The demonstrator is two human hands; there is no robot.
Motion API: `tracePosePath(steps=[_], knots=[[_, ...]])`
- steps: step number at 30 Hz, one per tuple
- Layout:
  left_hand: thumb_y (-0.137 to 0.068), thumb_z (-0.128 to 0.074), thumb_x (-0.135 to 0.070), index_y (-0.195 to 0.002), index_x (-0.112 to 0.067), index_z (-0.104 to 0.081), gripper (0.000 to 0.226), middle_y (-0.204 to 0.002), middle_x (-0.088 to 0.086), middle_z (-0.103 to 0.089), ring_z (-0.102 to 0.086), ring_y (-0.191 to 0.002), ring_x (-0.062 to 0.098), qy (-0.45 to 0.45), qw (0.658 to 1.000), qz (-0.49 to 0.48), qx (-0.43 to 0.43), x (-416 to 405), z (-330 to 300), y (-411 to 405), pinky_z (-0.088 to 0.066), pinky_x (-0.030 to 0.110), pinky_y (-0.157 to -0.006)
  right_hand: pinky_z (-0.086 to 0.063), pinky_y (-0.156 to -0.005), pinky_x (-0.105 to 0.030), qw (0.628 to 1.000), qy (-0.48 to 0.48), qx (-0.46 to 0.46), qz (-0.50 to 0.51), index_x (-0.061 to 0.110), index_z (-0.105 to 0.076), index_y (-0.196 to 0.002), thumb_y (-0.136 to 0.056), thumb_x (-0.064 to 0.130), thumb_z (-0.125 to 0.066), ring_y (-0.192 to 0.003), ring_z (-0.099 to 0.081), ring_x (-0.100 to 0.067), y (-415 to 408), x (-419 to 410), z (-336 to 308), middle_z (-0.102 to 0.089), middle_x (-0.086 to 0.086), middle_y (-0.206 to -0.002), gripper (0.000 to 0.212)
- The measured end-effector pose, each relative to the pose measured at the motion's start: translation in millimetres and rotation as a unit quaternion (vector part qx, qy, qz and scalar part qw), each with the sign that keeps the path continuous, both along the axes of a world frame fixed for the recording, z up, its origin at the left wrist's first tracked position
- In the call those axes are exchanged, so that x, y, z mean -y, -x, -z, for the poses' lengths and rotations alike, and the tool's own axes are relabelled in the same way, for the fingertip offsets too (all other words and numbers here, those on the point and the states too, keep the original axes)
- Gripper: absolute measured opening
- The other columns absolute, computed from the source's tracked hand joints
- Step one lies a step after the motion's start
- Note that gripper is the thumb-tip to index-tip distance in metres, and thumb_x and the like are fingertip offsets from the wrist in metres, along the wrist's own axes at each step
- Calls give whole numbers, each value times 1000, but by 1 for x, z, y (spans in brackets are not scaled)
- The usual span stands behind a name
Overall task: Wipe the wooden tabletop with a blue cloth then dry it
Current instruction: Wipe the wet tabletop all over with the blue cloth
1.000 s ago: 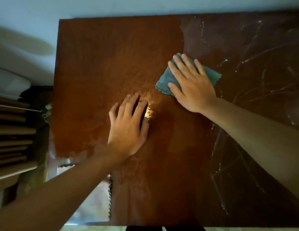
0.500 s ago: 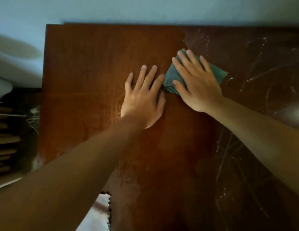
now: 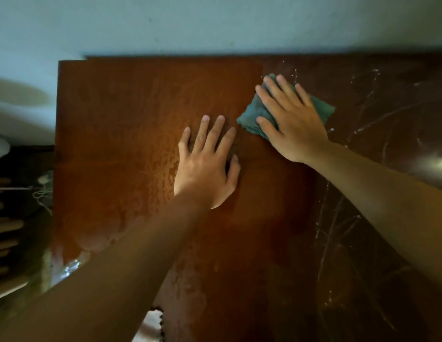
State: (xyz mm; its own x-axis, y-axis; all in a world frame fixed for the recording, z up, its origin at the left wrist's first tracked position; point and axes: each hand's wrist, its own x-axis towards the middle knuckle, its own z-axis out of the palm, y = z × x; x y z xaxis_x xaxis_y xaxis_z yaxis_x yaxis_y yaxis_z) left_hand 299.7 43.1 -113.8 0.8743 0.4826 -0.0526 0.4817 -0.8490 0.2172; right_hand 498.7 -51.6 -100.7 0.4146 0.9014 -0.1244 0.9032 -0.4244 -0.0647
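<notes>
Both my hands are flat on the wooden counter [image 3: 121,134], arms reaching forward from the near edge.

Right hand [image 3: 292,124]: palm down on the blue cloth [image 3: 250,114], fingers straight and spread, pointing up and to the left. Thumb lies along the cloth's near left side. Nothing is curled or pinched; the hand presses the cloth flat against the wood.

Blue cloth: folded into a small pad, far-centre of the counter, close to the back edge. It sits right on the line where the lighter reddish wood meets the darker, shinier stretch to the right. Its left corner and right corner stick out from under my hand.

Left hand [image 3: 206,169]: palm down on bare wood, just to the near left of the cloth, not touching it. Fingers straight, slightly fanned, holding nothing.

Surface: a wet sheen and small droplets [image 3: 165,166] beside my left hand. Pale smeared patches [image 3: 99,240] toward the near left corner. The dark right portion carries thin whitish streaks [image 3: 368,99] and a glare spot [image 3: 439,164] at the right edge.

Beyond the back edge, a pale blue-grey wall [image 3: 215,23]. Off the left side, blurred dark shapes; cannot tell what they are.
</notes>
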Motion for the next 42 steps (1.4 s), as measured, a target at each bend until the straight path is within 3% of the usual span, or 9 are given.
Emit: tracePosePath(steps=[3, 8, 11, 15, 18, 23, 29, 38, 42], knots=[[-101, -28, -46, -154, -20, -34, 59, -165, 6, -23, -9, -155, 27, -2, 1000, 0, -3, -1, 0, 0, -7, 55, -123, -3, -129, -47, 1000, 5, -2, 12, 17, -14, -164, -107, 47, -19, -160, -2, -24, 24, 0, 2, -9, -5, -172, 64], [-99, -27, -49, -155, -22, -32, 62, -165, 6, -23, -9, -155, 27, -7, 1000, -2, -9, -1, -1, -1, -6, 54, -123, -10, -129, -48, 990, -1, -5, -142, 16, -23, -162, -106, 49, -23, -159, -9, -24, 39, 33, 5, -17, -8, -171, 66], [-100, -27, -47, -155, -22, -33, 60, -165, 5, -23, -10, -155, 27, -2, 1000, -8, -1, -1, -1, 0, -7, 54, -123, -6, -129, -46, 1000, -29, -7, 7, 20, -21, -163, -106, 50, -25, -159, -8, -23, 7, 15, 8, -15, -5, -171, 65], [-101, -27, -48, -155, -23, -32, 59, -166, 5, -23, -8, -155, 27, 1, 1000, -6, -5, 0, -1, -1, -7, 55, -123, -4, -128, -51, 975, -46, 12, 216, 16, -14, -164, -106, 50, -18, -159, -5, -28, -19, -14, 11, -11, -10, -172, 66], [-101, -26, -48, -155, -22, -32, 60, -166, 5, -22, -8, -155, 27, -2, 1000, -9, -10, 0, -2, -1, -6, 54, -123, -6, -128, -52, 974, -61, 13, 218, 13, -16, -163, -106, 49, -19, -159, -8, -31, 0, -35, 13, -13, -12, -171, 68], [-102, -27, -48, -155, -22, -33, 60, -166, 4, -22, -8, -155, 26, -6, 1000, -9, -12, 0, -2, -1, -7, 54, -123, -10, -128, -49, 994, -60, 12, 94, 15, -23, -163, -106, 49, -24, -158, -13, -29, 5, -28, 12, -18, -10, -170, 66], [-102, -27, -47, -154, -22, -35, 58, -165, 6, -25, -9, -155, 27, 0, 1000, -8, -8, 0, -3, -1, -7, 55, -123, -4, -129, -52, 956, -46, 9, 291, 15, -9, -164, -108, 50, -19, -159, -3, -30, -28, -9, 11, -7, -11, -172, 67], [-100, -28, -46, -153, -18, -37, 61, -164, 6, -26, -12, -154, 27, 0, 1000, -10, -3, 1, -3, -1, -8, 54, -123, -6, -129, -48, 995, -57, -3, 80, 16, -22, -163, -103, 52, -21, -159, -10, -27, 26, -77, 13, -18, -8, -171, 70], [-101, -29, -46, -153, -18, -36, 60, -164, 6, -26, -12, -155, 27, 2, 1000, -9, 1, 0, -3, 0, -10, 55, -122, -4, -128, -47, 985, -47, 14, 164, 19, -17, -164, -104, 54, -15, -159, -8, -27, -35, -24, 10, -13, -8, -172, 69]])
